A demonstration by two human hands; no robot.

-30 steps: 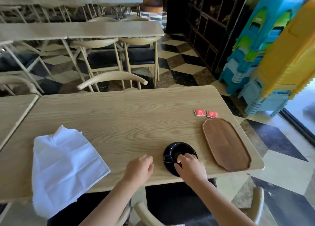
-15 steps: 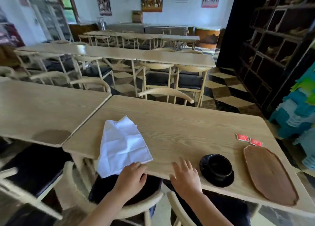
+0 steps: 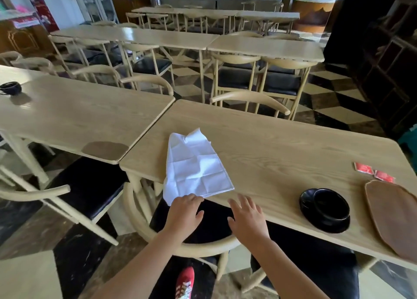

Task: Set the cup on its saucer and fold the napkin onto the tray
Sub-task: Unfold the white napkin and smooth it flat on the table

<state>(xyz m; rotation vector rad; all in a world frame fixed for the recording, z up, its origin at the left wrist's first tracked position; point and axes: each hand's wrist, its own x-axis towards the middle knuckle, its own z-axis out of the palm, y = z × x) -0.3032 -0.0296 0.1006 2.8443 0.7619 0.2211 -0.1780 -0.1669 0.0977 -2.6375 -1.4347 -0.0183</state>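
A black cup [image 3: 331, 205] stands on its black saucer [image 3: 309, 210] near the table's front edge, right of centre. To its right lies the oval brown wooden tray [image 3: 392, 215]. A creased white napkin [image 3: 196, 165] lies spread at the table's left front corner, its near edge hanging over the rim. My left hand [image 3: 184, 214] touches that near edge with its fingertips; whether it grips the cloth I cannot tell. My right hand [image 3: 247, 217] hovers at the table edge right of the napkin, fingers spread, holding nothing.
Two red sachets [image 3: 373, 172] lie behind the tray. A curved wooden chair back [image 3: 158, 235] sits under my hands. A second table [image 3: 67, 116] adjoins on the left with a black cup [image 3: 10, 87] at its far end. More tables and chairs fill the room behind.
Both hands left the cup and saucer and moved left to the napkin's near edge. My view swung left and up, so the cup and tray now sit far right.
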